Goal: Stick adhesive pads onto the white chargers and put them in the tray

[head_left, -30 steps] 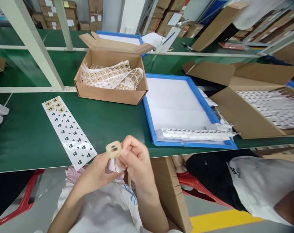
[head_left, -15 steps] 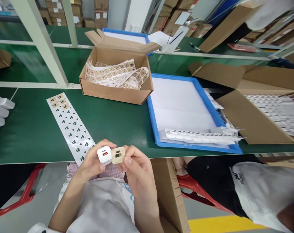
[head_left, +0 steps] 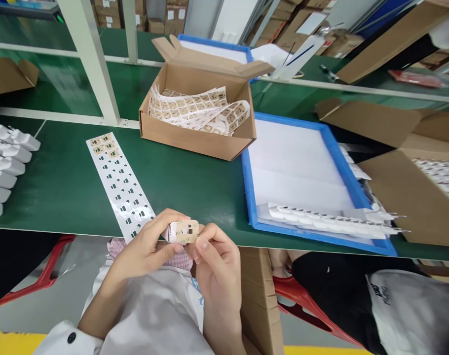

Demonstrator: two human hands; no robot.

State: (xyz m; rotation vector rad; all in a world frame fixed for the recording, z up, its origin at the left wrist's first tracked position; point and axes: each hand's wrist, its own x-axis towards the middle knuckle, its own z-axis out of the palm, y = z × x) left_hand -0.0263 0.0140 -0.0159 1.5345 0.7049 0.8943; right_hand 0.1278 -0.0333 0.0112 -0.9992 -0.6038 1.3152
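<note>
A small white charger point(head_left: 169, 233) is gripped in my left hand point(head_left: 145, 246), its face mostly covered by a tan sticker. My right hand point(head_left: 215, 256) pinches the edge of that tan sticker point(head_left: 186, 231), which has small dark cut-outs and lies over or against the charger's face; whether it is stuck down I cannot tell. Beyond my left hand, a white backing sheet point(head_left: 121, 187) with several tan stickers at its far end lies slanted on the green table point(head_left: 195, 192).
An open cardboard box point(head_left: 195, 143) holds sticker strips. Right of it, a blue-rimmed tray point(head_left: 248, 190) carries a row of white pieces. White chargers point(head_left: 6, 162) line the left edge. A larger open carton point(head_left: 413, 197) and a seated person point(head_left: 402, 301) are at the right.
The tan sticker has moved left from beside the charger to over its face, and the charger has turned. The camera view has shifted, so the table objects appear farther right.
</note>
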